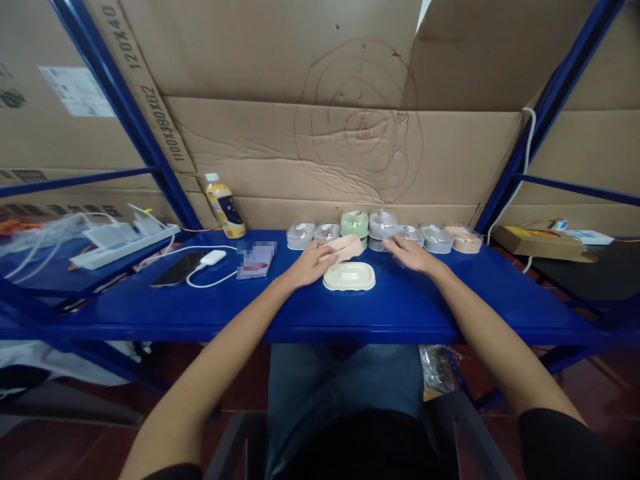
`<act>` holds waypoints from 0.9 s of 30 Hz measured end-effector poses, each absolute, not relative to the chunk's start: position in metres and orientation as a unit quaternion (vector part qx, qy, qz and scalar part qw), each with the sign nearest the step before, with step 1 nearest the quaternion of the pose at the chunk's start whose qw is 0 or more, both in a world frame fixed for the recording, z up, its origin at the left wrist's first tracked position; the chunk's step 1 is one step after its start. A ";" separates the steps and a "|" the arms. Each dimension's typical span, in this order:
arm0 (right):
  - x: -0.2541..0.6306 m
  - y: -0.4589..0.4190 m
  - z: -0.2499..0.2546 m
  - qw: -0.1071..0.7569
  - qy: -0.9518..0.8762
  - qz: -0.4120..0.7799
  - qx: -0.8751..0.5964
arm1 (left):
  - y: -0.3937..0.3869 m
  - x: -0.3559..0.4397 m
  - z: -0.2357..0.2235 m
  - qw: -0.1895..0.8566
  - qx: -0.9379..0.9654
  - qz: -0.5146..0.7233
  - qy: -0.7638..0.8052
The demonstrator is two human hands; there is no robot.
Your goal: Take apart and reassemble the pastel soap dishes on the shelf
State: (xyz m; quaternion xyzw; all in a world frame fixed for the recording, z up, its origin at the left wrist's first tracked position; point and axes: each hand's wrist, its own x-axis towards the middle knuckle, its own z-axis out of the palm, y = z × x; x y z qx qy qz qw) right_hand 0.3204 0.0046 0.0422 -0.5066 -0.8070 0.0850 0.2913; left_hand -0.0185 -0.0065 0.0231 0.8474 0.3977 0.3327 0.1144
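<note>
My left hand (pixel 311 263) is closed on one end of a pink oblong plastic piece (pixel 350 247), held tilted over the blue tabletop. Just below it lies a cream oblong plastic tray (pixel 349 276) with a raised oval in its middle. Flat and with fingers stretched out, my right hand (pixel 407 254) is beside the row of small boxes with clear lids. Its fingertips are close to a grey stacked box (pixel 382 228); whether they touch is unclear. A green stacked box (pixel 355 224) stands behind the pink piece.
More small boxes line the back, including a pink one (pixel 464 239) at the right end. To the left are a yellow drink bottle (pixel 225 207), a blurred-screen phone (pixel 257 260), a dark phone (pixel 179 269), a white charger (pixel 213 259) with cable and a power strip (pixel 125 247).
</note>
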 end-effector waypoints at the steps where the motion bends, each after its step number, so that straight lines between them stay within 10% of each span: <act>1: 0.318 0.002 0.044 0.296 -0.800 0.101 -0.511 | -0.010 -0.016 0.024 0.116 0.866 0.326 0.361; 9: 0.292 -0.011 0.039 0.369 -0.839 0.092 -0.389 | -0.023 -0.002 0.022 0.134 0.896 0.291 0.309; 27: 0.256 -0.027 0.033 0.234 -0.904 0.064 -0.352 | -0.026 0.012 0.002 0.200 0.864 0.322 0.331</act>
